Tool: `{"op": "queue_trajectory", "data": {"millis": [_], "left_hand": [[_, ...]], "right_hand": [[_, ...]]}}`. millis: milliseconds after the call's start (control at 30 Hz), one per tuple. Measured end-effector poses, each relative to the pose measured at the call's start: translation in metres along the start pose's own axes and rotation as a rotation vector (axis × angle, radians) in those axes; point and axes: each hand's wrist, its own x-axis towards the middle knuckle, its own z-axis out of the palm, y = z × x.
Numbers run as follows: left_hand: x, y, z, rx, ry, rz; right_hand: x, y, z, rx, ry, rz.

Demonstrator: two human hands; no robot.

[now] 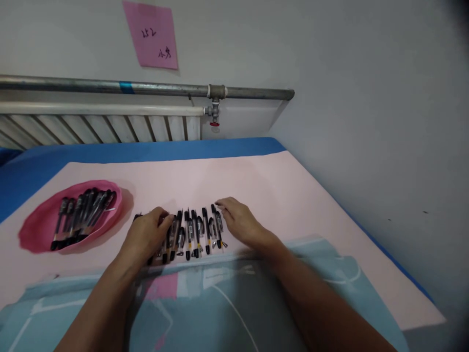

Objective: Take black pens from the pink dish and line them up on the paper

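Note:
Several black pens [194,232] lie side by side in a row on the pink sheet [293,195], tips toward me. My left hand [148,234] rests over the left end of the row, fingers curled down on the pens there. My right hand [238,220] lies flat at the right end, fingers stretched out and touching the outermost pen. A pink oval tray [36,230] at the left holds several more black pens [82,215].
A light blue patterned cloth [220,303] covers the near edge under my forearms. Blue bedding [110,151] borders the pink sheet at the back. A radiator [91,128] and metal pipe [146,88] run along the wall, with a pink note [152,34] above. A grey wall [366,122] stands at the right.

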Motion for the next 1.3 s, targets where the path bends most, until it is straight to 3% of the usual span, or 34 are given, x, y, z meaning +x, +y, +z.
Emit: {"op": "queue_trajectory", "data": {"millis": [333,667,867,1100,1300], "left_hand": [[0.003,-0.004,0.003,0.004,-0.014,0.015],[0.002,-0.001,0.002,-0.007,-0.013,-0.009],[0.003,-0.003,0.003,0.007,-0.022,0.003],[0.004,-0.003,0.004,0.047,-0.018,0.016],[0.003,-0.002,0.002,0.012,-0.023,0.009]], "right_hand": [[0.023,0.012,0.01,-0.118,-0.142,-0.056],[0.017,0.011,0.011,-0.066,-0.127,-0.085],[0.017,0.006,0.016,-0.102,-0.019,-0.147],[0.019,-0.004,0.019,-0.092,-0.117,-0.24],[0.018,-0.004,0.022,-0.059,-0.079,-0.191]]}}
